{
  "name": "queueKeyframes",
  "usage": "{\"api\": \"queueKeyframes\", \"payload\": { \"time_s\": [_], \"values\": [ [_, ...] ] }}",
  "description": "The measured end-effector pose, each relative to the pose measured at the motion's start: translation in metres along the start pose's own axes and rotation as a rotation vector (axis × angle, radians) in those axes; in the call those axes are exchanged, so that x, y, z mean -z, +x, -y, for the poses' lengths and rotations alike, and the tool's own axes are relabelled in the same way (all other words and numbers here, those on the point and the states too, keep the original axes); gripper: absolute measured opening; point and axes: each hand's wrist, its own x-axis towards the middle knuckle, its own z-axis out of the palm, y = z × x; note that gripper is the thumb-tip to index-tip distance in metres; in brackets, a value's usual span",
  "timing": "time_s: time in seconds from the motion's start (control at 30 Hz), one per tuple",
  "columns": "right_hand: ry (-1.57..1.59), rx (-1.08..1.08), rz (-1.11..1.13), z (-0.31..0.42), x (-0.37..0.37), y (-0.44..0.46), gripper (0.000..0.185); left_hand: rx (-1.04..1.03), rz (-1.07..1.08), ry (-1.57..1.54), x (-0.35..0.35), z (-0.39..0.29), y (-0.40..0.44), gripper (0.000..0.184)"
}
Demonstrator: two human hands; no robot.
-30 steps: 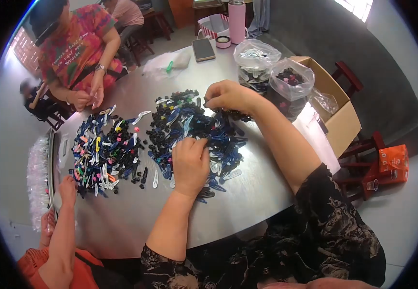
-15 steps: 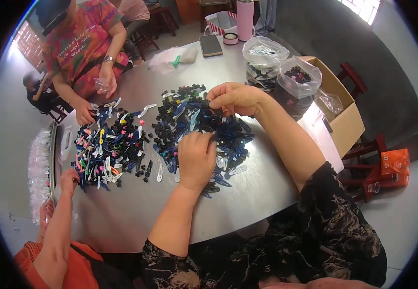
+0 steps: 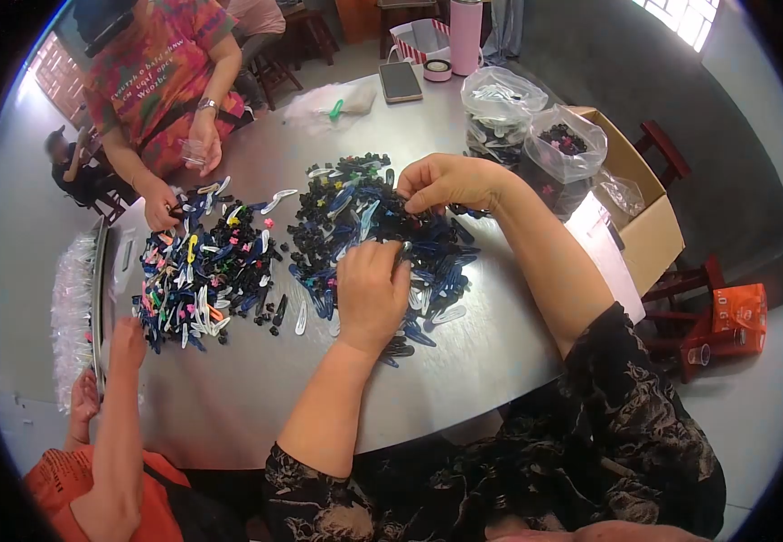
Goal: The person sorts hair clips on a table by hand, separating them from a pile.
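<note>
A mixed pile of hair clips (image 3: 342, 212) lies on the metal table in front of me, with dark small claw clips and blue, black and white snap clips. My left hand (image 3: 372, 294) rests on the pile's near side, fingers curled down and thumb close to them. A small dark piece shows by its fingertips, too small to name. Above the pile's far right part, my right hand (image 3: 450, 185) has thumb and fingers pinched together. What it holds is hidden. A few dark clips (image 3: 469, 212) show just below its palm; I cannot tell whether they are held.
Left is a second clip pile (image 3: 206, 271), with co-workers' hands (image 3: 161, 206) at it. Clear packets (image 3: 75, 316) line the left edge. Behind are a phone (image 3: 400, 82), a pink bottle (image 3: 466, 36), bags of clips (image 3: 565, 144) and a cardboard box (image 3: 653, 226).
My right hand has shifted slightly right, still pinched. My left hand has stayed almost in place on the pile. At lower left, a co-worker's forearm has swung more upright.
</note>
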Motion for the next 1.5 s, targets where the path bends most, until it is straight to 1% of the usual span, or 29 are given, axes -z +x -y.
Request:
{"api": "queueKeyframes", "payload": {
  "time_s": [0.1,0.17,0.27,0.33,0.47,0.53,0.6,0.63,0.67,0.73,0.8,0.87,0.93,1.07,1.13,1.2,1.27,1.33,1.4,1.47,1.5],
  "values": [
    [-0.032,-0.005,0.046,0.000,-0.002,0.000,0.009,0.048,-0.023,-0.037,-0.001,0.000,0.000,0.022],
    [-0.046,-0.006,0.066,0.004,-0.006,-0.001,0.011,0.076,-0.080,-0.101,-0.001,0.000,0.002,0.023],
    [-0.091,0.002,0.088,0.010,-0.014,-0.004,0.010,0.099,-0.057,-0.131,-0.001,0.001,0.001,0.022],
    [-0.199,-0.011,0.121,0.013,-0.018,-0.003,0.010,0.095,-0.063,-0.136,0.000,0.000,0.002,0.021],
    [-0.229,-0.003,0.169,0.013,-0.024,0.001,0.011,0.063,-0.078,-0.111,0.001,0.000,0.003,0.016],
    [-0.302,0.014,0.192,0.015,-0.024,0.000,0.017,0.061,-0.082,-0.110,0.001,0.000,0.002,0.015],
    [-0.360,0.029,0.152,0.019,-0.027,-0.005,0.016,0.045,-0.087,-0.122,0.000,-0.001,0.003,0.013],
    [-0.408,0.031,0.163,0.019,-0.028,-0.003,0.018,0.031,-0.099,-0.124,-0.001,0.000,0.003,0.012],
    [-0.479,0.047,0.121,0.019,-0.030,-0.004,0.021,0.018,-0.112,-0.125,-0.002,0.000,0.003,0.011],
    [-0.469,-0.021,0.084,0.026,-0.033,-0.008,0.025,0.012,-0.117,-0.123,-0.003,0.001,0.003,0.010],
    [-0.507,-0.016,0.082,0.029,-0.031,-0.009,0.025,0.062,-0.083,-0.116,-0.002,0.002,0.001,0.010],
    [-0.542,-0.011,0.082,0.026,-0.028,-0.008,0.026,0.042,-0.087,-0.109,-0.002,0.002,0.001,0.010],
    [-0.630,0.197,0.004,0.022,-0.028,-0.008,0.028,0.059,-0.052,-0.088,-0.001,0.000,0.001,0.010],
    [-0.649,0.208,-0.031,0.024,-0.032,-0.009,0.028,0.003,-0.044,-0.067,0.000,-0.001,0.003,0.011],
    [-0.785,0.168,-0.086,0.026,-0.034,-0.010,0.026,-0.025,-0.043,-0.028,0.000,-0.001,0.003,0.012],
    [-0.783,0.155,-0.104,0.029,-0.032,-0.011,0.023,-0.019,-0.034,-0.025,-0.001,0.000,0.001,0.012],
    [-0.858,0.213,-0.266,0.039,-0.024,-0.020,0.021,-0.011,-0.029,-0.022,-0.001,0.001,0.001,0.013],
    [-0.908,0.261,-0.578,0.062,-0.013,-0.045,0.021,-0.008,-0.016,-0.036,-0.001,0.001,0.000,0.013],
    [-1.064,0.331,-0.819,0.086,0.013,-0.060,0.021,-0.012,-0.024,-0.031,-0.001,0.000,0.000,0.014],
    [-1.125,0.338,-0.947,0.106,0.045,-0.071,0.021,-0.017,-0.036,-0.027,-0.001,0.000,-0.001,0.014],
    [-1.235,0.253,-0.968,0.114,0.059,-0.072,0.020,-0.023,-0.044,-0.025,-0.003,0.002,-0.001,0.013]
  ]
}}
